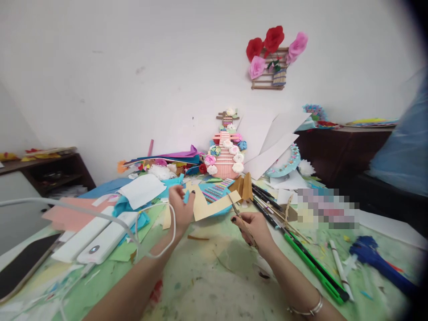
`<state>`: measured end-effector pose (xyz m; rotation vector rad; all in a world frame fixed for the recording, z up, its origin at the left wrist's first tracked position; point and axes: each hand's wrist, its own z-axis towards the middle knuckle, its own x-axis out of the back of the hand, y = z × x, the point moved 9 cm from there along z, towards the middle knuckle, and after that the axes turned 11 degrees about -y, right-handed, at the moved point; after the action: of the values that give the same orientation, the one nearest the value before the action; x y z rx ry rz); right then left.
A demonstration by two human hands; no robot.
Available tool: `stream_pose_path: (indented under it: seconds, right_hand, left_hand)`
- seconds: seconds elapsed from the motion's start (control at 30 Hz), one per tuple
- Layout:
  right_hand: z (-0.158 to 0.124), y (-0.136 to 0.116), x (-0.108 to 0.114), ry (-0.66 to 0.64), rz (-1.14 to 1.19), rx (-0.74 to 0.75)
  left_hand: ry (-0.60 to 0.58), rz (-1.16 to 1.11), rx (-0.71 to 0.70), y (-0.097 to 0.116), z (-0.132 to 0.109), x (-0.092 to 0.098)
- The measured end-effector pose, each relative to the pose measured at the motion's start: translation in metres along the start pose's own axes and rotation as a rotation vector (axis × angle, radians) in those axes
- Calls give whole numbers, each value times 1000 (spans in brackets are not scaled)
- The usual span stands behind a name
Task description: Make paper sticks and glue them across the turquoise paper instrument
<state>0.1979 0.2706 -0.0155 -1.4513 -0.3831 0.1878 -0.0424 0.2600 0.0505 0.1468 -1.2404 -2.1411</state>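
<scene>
My left hand (182, 209) has its fingers bent and its thumb up against a piece of cream paper (209, 208), which angles off to the right. In my right hand (256, 229) is a pair of scissors (235, 206), with the blades at the right end of the paper and the handles mostly covered by my fingers. Just behind the paper lies a light blue piece with rows of coloured strips (216, 191). Farther back stands a pink stick-built model (226, 160) decorated with paper flowers.
White power banks (107, 238) and a phone (28, 267) lie at left, and a white cable (127, 227) loops over my left wrist. Pens, a green cutter (314, 267) and a blue glue gun (377, 263) lie at right. Coloured paper piles (167, 160) sit behind.
</scene>
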Motion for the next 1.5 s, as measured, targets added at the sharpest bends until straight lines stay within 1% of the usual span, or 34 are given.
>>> stream_pose_path:
  seconds: [0.03, 0.07, 0.1, 0.13, 0.2, 0.27, 0.33, 0.37, 0.43, 0.53, 0.6, 0.63, 0.8, 0.93, 1.03, 1.1, 1.23, 1.3, 1.37, 1.43, 1.5]
  right_hand:
    - [0, 1, 0, 2, -17, 3]
    - [1, 1, 0, 3, -32, 5]
    - [1, 2, 0, 3, -42, 5]
    - [2, 3, -1, -1, -49, 2]
    - [2, 3, -1, -18, -65, -5]
    - [2, 1, -2, -32, -96, -12]
    - [2, 0, -1, -39, -132, -18]
    - [1, -1, 0, -41, -146, -20]
    - [1, -2, 1, -43, -164, -22]
    - [0, -2, 3, -49, -174, -27]
    - [0, -1, 3, -54, -186, -33]
    - [0, -1, 4, -55, -196, -33]
    - [-1, -3, 5, -59, -213, -14]
    - [-3, -4, 3, -73, -246, -51]
    - [-3, -3, 4, -72, -295, -85]
    - [-2, -5, 9, -22, -371, -67]
    - [-1, -14, 30, 165, -594, 8]
    - [-1, -16, 39, 240, -599, 52]
    - [-1, -13, 43, 257, -443, 70]
    - [0, -6, 40, 207, -179, 54]
    - [-1, -4, 29, 125, 51, 37]
  left_hand:
    - [-51, 104, -145, 17, 4, -4]
    - [-128, 179, -270, 33, 5, -11]
    - [-195, 222, -365, 47, 6, -19]
    - [-265, 242, -433, 60, 7, -28]
    - [-464, 260, -510, 80, 7, -55]
    - [-681, 225, -491, 90, 8, -84]
    - [-889, 105, -411, 92, 8, -111]
    - [-973, 47, -361, 91, 7, -121]
    - [-1091, -21, -293, 87, 5, -135]
    - [-1167, -16, -194, 76, 4, -143]
    - [-1184, 5, -144, 70, 4, -143]
    - [-1189, 16, -141, 69, 3, -143]
    - [-1199, 65, -190, 72, 1, -141]
    - [-1233, 76, -145, 67, -1, -144]
    - [-1248, 23, -89, 62, -3, -145]
    - [-1176, -61, -20, 58, 1, -143]
    - [-869, -294, 143, 41, 12, -124]
    - [-746, -436, 204, 32, 10, -114]
    - [-680, -585, 244, 27, 3, -108]
    - [-656, -709, 303, 22, -9, -104]
    - [-642, -786, 399, 16, -24, -103]
